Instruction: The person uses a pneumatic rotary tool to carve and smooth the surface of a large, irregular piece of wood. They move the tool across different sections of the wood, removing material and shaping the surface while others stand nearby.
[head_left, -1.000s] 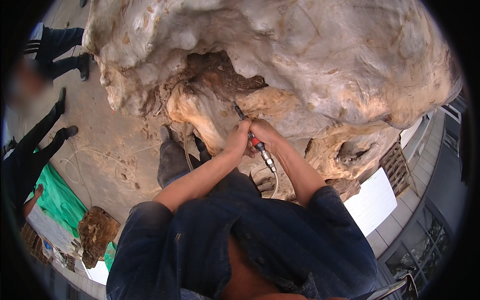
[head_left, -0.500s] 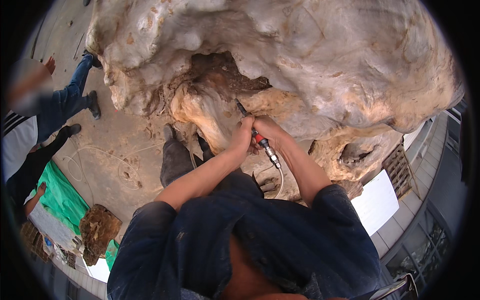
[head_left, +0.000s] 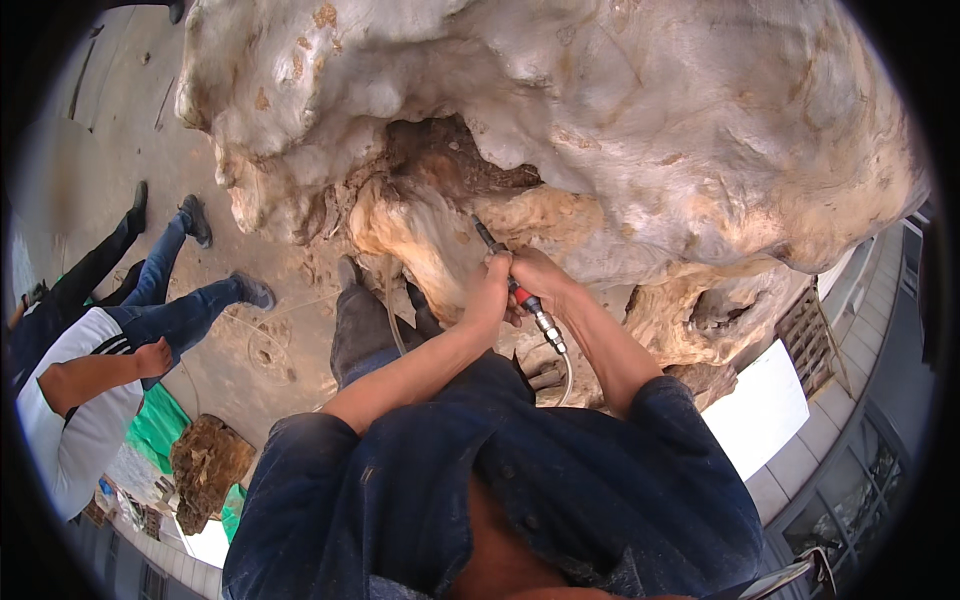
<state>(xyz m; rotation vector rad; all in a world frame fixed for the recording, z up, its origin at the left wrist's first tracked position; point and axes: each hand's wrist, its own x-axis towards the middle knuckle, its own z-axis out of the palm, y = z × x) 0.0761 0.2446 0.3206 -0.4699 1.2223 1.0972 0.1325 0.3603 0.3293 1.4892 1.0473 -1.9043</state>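
Note:
Both hands are closed around a slim air grinder [head_left: 549, 330] with a black front, a red band and a silver coupling. My left hand [head_left: 487, 290] grips it nearer the front, and my right hand [head_left: 541, 277] wraps it just beside. A clear hose [head_left: 569, 382] curves down from the coupling toward my body. The tool's thin tip points up and away, at a rounded lobe of a huge pale gnarled wood piece [head_left: 640, 130]. Whether the tip touches the wood I cannot tell. Beyond the tip, a dark rough hollow [head_left: 450, 150] opens in the wood.
At the left, a person in a white shirt [head_left: 92, 400] walks close by, with another in dark trousers behind. A brown wood chunk [head_left: 207, 465] and a green sheet [head_left: 158, 428] lie at lower left. A white board [head_left: 757, 410] and a slatted wooden pallet [head_left: 808, 335] are at right.
The person in the white shirt has moved farther into view at the left. My hands and the grinder keep their grip and sit slightly lower in the picture.

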